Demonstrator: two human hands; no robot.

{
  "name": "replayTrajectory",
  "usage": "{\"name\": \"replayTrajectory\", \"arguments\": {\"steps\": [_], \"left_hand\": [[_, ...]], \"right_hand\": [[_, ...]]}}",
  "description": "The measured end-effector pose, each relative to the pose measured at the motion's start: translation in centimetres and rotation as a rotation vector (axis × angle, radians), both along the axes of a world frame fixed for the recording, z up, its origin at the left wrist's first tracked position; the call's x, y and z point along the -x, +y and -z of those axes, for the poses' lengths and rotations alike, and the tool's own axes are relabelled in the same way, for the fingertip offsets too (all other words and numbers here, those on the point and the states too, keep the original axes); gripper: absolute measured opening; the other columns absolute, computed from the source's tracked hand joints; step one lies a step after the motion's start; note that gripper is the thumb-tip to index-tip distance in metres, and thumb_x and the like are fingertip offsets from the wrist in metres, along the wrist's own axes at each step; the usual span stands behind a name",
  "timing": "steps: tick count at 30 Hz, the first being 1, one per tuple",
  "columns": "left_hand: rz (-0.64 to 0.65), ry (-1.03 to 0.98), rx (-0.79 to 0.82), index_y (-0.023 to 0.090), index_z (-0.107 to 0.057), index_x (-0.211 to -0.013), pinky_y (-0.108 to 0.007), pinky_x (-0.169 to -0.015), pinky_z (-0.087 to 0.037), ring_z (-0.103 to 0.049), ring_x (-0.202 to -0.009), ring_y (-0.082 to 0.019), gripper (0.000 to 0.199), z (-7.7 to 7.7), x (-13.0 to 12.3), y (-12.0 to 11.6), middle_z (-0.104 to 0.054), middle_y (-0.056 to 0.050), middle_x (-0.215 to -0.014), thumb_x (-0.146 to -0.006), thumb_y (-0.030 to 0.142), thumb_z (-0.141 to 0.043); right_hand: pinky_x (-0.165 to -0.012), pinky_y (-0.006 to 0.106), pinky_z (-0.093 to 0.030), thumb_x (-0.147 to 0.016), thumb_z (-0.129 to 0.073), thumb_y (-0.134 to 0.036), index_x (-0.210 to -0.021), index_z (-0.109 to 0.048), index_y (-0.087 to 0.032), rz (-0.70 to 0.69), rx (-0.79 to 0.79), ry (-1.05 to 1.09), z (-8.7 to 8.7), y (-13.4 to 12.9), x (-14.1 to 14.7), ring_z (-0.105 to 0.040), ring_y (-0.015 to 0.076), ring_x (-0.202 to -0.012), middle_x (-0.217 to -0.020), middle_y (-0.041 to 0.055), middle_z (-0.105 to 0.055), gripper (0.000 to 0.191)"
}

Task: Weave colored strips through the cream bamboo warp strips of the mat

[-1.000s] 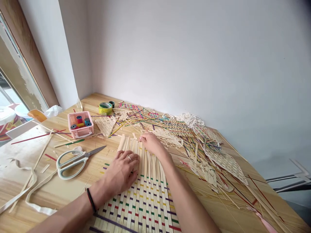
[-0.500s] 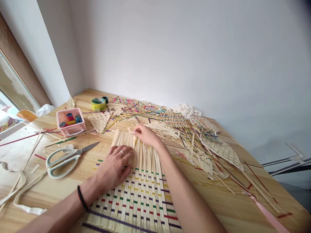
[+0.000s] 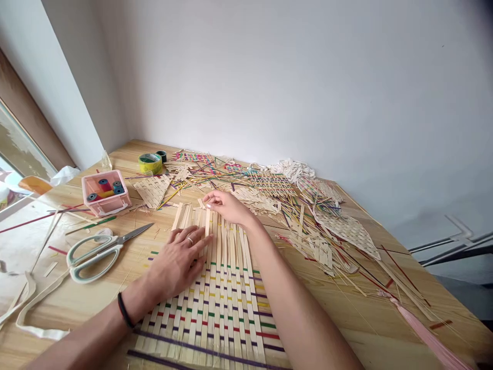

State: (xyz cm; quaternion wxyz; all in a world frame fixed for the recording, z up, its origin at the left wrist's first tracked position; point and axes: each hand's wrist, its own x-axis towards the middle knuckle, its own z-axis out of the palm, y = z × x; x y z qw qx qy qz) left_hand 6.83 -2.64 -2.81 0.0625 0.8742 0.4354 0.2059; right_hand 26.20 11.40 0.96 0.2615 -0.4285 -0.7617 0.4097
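Note:
A woven mat (image 3: 219,313) of pale flat strips crossed by green, yellow, purple and red ones lies on the wooden table, its long pale ends fanned away from me. My left hand (image 3: 181,257), with a ring and a dark wristband, rests palm down on the upper left of the weave, fingers apart. My right hand (image 3: 221,205) reaches over the far ends. Its thumb and forefinger pinch the tip of a pale strip (image 3: 208,226), which stands slightly raised between the two hands.
White-handled scissors (image 3: 103,254) lie at the left, near a pink box (image 3: 107,192) of thread spools. Yellow tape (image 3: 150,163) is behind. Loose strips and woven pieces (image 3: 273,184) cover the back and right. A pink ribbon (image 3: 419,326) hangs over the right front.
The view has shifted slightly. The pale strip between my hands now stands out more, pinched by my right hand at its far end. My left hand remains on the mat.

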Motion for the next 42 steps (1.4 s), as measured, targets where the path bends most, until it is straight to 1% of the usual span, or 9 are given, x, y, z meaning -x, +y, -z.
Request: {"name": "replayTrajectory", "arguments": {"steps": [5,10,17,22,28,32,37,39,42], "left_hand": [[0.007,0.042,0.012,0.025,-0.054,-0.149,-0.057,-0.116,-0.038,-0.044,-0.146,-0.033,0.05,-0.5,0.0,-0.1,-0.058,-0.009,-0.152,-0.1,0.026,-0.05],[0.006,0.048,0.022,0.025,-0.055,-0.148,-0.058,-0.117,-0.037,-0.043,-0.147,-0.034,0.049,-0.6,-0.1,0.0,-0.057,-0.007,-0.154,-0.099,0.026,-0.051],[0.008,0.053,0.036,0.024,-0.055,-0.148,-0.061,-0.118,-0.037,-0.042,-0.148,-0.034,0.049,-0.7,-0.1,0.0,-0.055,-0.007,-0.155,-0.099,0.026,-0.052],[0.008,0.059,0.051,0.023,-0.056,-0.147,-0.062,-0.118,-0.038,-0.043,-0.148,-0.035,0.05,-0.7,-0.1,0.0,-0.054,-0.008,-0.156,-0.098,0.025,-0.053],[0.006,0.077,0.055,0.023,-0.056,-0.148,-0.062,-0.118,-0.038,-0.041,-0.149,-0.035,0.05,-0.9,-0.1,-0.1,-0.053,-0.007,-0.157,-0.098,0.025,-0.052],[0.002,0.08,0.047,0.023,-0.056,-0.148,-0.059,-0.12,-0.036,-0.04,-0.149,-0.033,0.05,-0.8,-0.1,-0.1,-0.054,-0.007,-0.157,-0.098,0.025,-0.052],[0.0,0.06,0.048,0.024,-0.056,-0.147,-0.059,-0.119,-0.037,-0.042,-0.149,-0.034,0.05,-0.6,-0.1,0.0,-0.054,-0.007,-0.156,-0.097,0.026,-0.054],[0.0,0.056,0.049,0.024,-0.056,-0.148,-0.058,-0.12,-0.037,-0.041,-0.149,-0.034,0.05,-0.6,-0.1,0.0,-0.054,-0.007,-0.157,-0.097,0.026,-0.054],[-0.002,0.06,0.061,0.023,-0.056,-0.148,-0.06,-0.119,-0.036,-0.042,-0.148,-0.034,0.05,-0.7,0.0,-0.1,-0.053,-0.007,-0.157,-0.098,0.028,-0.053]], "right_hand": [[-0.085,0.029,-0.05,-0.094,-0.061,-0.016,-0.103,-0.066,-0.018,0.003,-0.019,-0.033,-0.2,-0.2,-0.1,-0.07,0.0166,-0.09,-0.094,0.0031,-0.074,0.011],[-0.082,0.029,-0.05,-0.093,-0.066,-0.018,-0.108,-0.068,-0.017,0.045,-0.059,-0.146,-0.5,-0.6,-0.3,-0.068,0.0161,-0.083,-0.09,0.0028,-0.073,0.015],[-0.086,0.029,-0.048,-0.093,-0.068,-0.016,-0.1,-0.074,-0.018,0.104,-0.127,-0.321,-1.6,-1.3,-0.5,-0.068,0.0178,-0.094,-0.103,0.0069,-0.075,0.009],[-0.076,0.027,-0.048,-0.088,-0.072,-0.011,-0.091,-0.076,-0.018,0.133,-0.114,-0.417,-2.2,-1.6,-0.7,-0.069,0.0178,-0.083,-0.09,0.0054,-0.076,0.008],[-0.081,0.026,-0.047,-0.093,-0.069,-0.017,-0.109,-0.074,-0.018,0.196,-0.188,-0.429,-3.0,-2.0,-0.6,-0.069,0.0168,-0.09,-0.102,0.0061,-0.076,0.017],[-0.079,0.025,-0.047,-0.092,-0.069,-0.016,-0.095,-0.076,-0.019,0.163,-0.166,-0.466,-3.5,-2.4,-0.3,-0.069,0.0173,-0.09,-0.099,0.0052,-0.077,0.008],[-0.076,0.025,-0.046,-0.09,-0.07,-0.015,-0.081,-0.077,-0.019,0.113,-0.111,-0.526,-3.4,-2.3,-0.3,-0.072,0.0192,-0.088,-0.095,0.0048,-0.08,0.011],[-0.077,0.026,-0.047,-0.089,-0.071,-0.015,-0.081,-0.077,-0.019,0.115,-0.105,-0.541,-4.0,-2.4,-0.7,-0.072,0.0198,-0.088,-0.094,0.0052,-0.08,0.011],[-0.078,0.026,-0.048,-0.088,-0.073,-0.018,-0.085,-0.078,-0.02,0.111,-0.109,-0.542,-6.0,-3.0,-2.0,-0.072,0.0193,-0.088,-0.096,0.0045,-0.08,0.006]]}}
